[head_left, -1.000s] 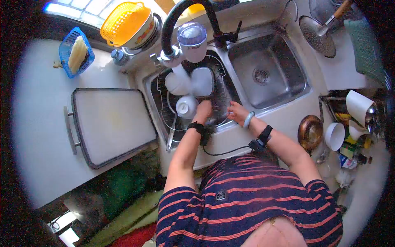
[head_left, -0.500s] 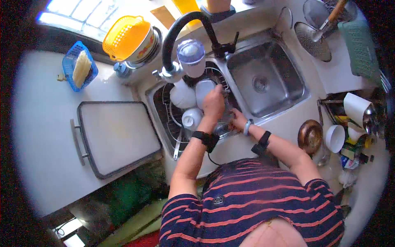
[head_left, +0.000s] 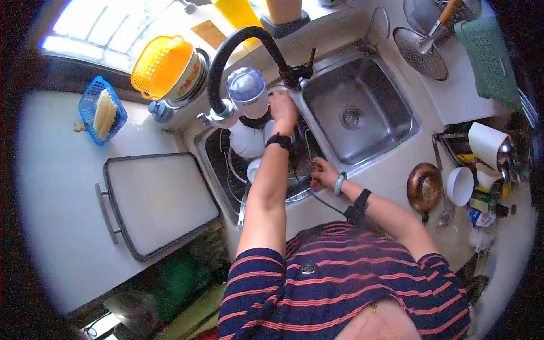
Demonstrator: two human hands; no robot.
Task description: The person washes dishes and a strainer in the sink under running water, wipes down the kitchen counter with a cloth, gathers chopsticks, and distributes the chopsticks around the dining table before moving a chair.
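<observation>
My left hand (head_left: 284,110) reaches to the back of the left basin, beside the faucet's clear-and-white water filter (head_left: 247,93). Its fingers are curled; whatever they hold is hidden. Below that forearm sit white dishes: a rounded white bowl (head_left: 246,141) and a smaller white cup (head_left: 253,170), partly covered by the arm. They rest in a wire rack (head_left: 226,161) inside the left basin. Over the basin's front right corner is my right hand (head_left: 326,174), its fingers bent but apart, with nothing visible between them. A white-handled utensil (head_left: 242,215) leans on the front rim.
A black curved faucet (head_left: 218,62) arches over the left basin. To the right lies the second steel basin (head_left: 368,107). A framed white board (head_left: 161,198) lies on the left counter, near a blue basket (head_left: 93,102). A brown pan (head_left: 424,188) and white bowl (head_left: 460,187) stand right.
My left hand has moved from the middle of the rack to its back, beside the filter. My right hand has shifted slightly, its fingers now clear of the transparent shape near them before.
</observation>
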